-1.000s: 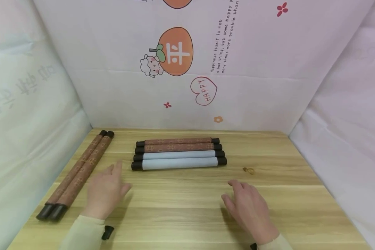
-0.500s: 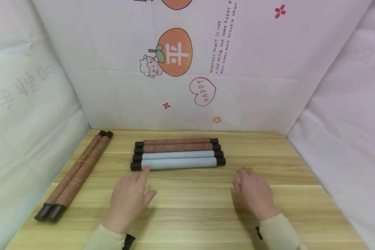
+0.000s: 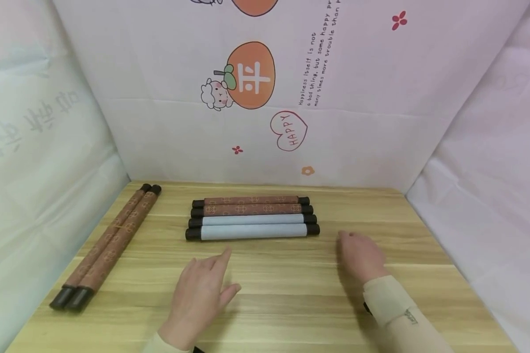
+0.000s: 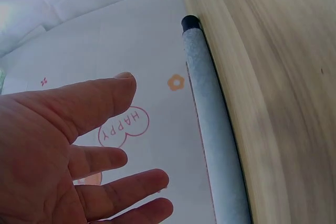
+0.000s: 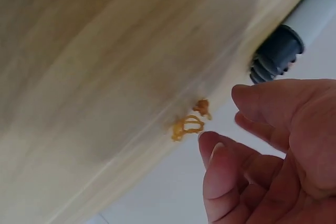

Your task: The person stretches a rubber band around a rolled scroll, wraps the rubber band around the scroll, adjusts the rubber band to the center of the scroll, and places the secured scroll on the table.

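My right hand [image 3: 361, 255] reaches over a small tangle of orange-yellow rubber bands [image 5: 187, 125], hidden beneath it in the head view. Thumb and fingertips stand apart, close to the bands, with nothing between them in the right wrist view. My left hand [image 3: 200, 289] hovers over the wooden table, fingers loosely extended, holding nothing. Just beyond it lies a row of several rolled scrolls with black end knobs. Nearest is a pale blue scroll [image 3: 253, 231], another pale blue scroll [image 3: 251, 219] touches it, and brown patterned scrolls [image 3: 252, 209] lie behind.
Two longer brown patterned scrolls [image 3: 115, 240] lie side by side at the table's left, with a thin band around their middle. White printed cloth [image 3: 357, 137] walls in the back and both sides of the wooden table [image 3: 291, 314].
My left hand has moved right, away from the long scrolls to below the row. My right hand has moved right and forward over the rubber bands. The scrolls have stayed put.
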A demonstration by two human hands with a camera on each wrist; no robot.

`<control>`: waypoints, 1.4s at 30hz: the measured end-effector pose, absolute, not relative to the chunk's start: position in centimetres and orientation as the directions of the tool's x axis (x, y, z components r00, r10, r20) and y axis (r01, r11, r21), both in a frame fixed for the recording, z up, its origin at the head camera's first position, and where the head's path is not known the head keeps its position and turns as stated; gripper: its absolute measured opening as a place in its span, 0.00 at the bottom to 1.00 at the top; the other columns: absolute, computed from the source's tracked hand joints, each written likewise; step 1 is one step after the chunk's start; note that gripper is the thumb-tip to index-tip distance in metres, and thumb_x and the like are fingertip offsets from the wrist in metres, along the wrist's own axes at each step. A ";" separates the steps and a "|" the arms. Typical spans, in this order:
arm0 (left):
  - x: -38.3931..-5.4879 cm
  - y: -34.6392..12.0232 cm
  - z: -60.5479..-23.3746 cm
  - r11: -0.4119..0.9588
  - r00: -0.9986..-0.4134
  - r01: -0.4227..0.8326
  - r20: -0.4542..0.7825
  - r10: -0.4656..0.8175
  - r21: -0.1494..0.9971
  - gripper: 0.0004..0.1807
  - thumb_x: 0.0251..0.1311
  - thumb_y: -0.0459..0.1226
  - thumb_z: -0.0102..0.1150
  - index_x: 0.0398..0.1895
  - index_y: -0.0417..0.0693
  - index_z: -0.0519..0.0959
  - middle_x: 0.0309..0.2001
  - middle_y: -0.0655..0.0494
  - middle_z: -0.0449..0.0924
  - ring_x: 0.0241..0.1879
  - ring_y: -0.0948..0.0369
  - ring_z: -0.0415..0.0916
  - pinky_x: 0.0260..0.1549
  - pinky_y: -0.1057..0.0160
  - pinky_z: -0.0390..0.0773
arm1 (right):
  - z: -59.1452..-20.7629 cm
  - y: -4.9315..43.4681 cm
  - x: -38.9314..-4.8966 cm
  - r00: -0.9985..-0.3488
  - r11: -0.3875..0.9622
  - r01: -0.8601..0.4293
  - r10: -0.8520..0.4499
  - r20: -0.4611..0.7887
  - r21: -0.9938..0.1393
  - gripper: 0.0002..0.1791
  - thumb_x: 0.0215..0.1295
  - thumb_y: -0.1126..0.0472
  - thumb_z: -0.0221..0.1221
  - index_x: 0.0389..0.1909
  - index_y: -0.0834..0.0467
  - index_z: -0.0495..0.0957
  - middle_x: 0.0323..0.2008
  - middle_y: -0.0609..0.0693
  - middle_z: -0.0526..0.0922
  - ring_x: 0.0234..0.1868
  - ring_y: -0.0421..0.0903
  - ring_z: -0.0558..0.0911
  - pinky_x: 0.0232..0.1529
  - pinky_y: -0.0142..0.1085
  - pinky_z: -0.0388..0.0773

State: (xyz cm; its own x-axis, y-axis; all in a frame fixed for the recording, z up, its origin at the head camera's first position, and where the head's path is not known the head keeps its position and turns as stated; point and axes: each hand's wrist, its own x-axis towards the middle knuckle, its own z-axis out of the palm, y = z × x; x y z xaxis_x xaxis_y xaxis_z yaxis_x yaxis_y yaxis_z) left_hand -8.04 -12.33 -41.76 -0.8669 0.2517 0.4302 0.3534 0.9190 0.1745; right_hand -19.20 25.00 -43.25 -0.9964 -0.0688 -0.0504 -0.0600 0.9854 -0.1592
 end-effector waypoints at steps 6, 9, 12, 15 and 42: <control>-7.7 -11.9 -42.0 0.915 -0.878 0.348 0.413 0.242 0.203 0.43 0.52 0.52 0.78 0.70 0.43 0.76 0.52 0.43 0.88 0.51 0.46 0.86 0.60 0.38 0.77 | -44.2 25.2 -19.8 -0.995 0.987 -0.078 -0.087 -0.055 -0.141 0.20 0.81 0.57 0.42 0.63 0.60 0.75 0.58 0.67 0.83 0.52 0.71 0.83 0.44 0.68 0.81; -7.6 -11.7 -42.1 0.914 -0.884 0.344 0.401 0.238 0.216 0.43 0.53 0.53 0.77 0.70 0.44 0.76 0.53 0.44 0.87 0.51 0.46 0.85 0.61 0.38 0.77 | -44.2 25.2 -20.0 -0.994 0.991 -0.070 -0.079 -0.077 -0.117 0.20 0.80 0.59 0.44 0.63 0.60 0.76 0.58 0.66 0.83 0.52 0.70 0.83 0.42 0.67 0.81; -7.6 -11.6 -42.3 0.913 -0.889 0.342 0.393 0.237 0.223 0.42 0.54 0.53 0.77 0.70 0.44 0.76 0.53 0.44 0.87 0.52 0.47 0.85 0.61 0.38 0.77 | -44.2 25.2 -20.2 -0.992 0.994 -0.076 -0.083 -0.090 -0.081 0.18 0.78 0.64 0.46 0.59 0.60 0.79 0.54 0.66 0.85 0.49 0.68 0.85 0.40 0.64 0.83; -7.5 -11.5 -42.5 0.912 -0.888 0.345 0.392 0.241 0.222 0.42 0.54 0.53 0.76 0.69 0.44 0.76 0.53 0.45 0.87 0.52 0.47 0.85 0.61 0.39 0.78 | -44.4 25.2 -20.4 -0.992 0.994 -0.099 -0.103 -0.078 -0.052 0.13 0.75 0.68 0.49 0.48 0.60 0.82 0.45 0.63 0.87 0.41 0.62 0.86 0.35 0.58 0.84; -6.4 -10.6 -42.1 0.886 -0.897 0.354 0.375 0.232 0.299 0.38 0.56 0.51 0.76 0.69 0.49 0.77 0.54 0.50 0.87 0.55 0.53 0.84 0.60 0.43 0.79 | -44.0 25.4 -20.8 -0.997 0.994 -0.075 -0.075 -0.002 -0.075 0.10 0.72 0.68 0.50 0.31 0.62 0.78 0.28 0.57 0.82 0.29 0.54 0.83 0.28 0.54 0.82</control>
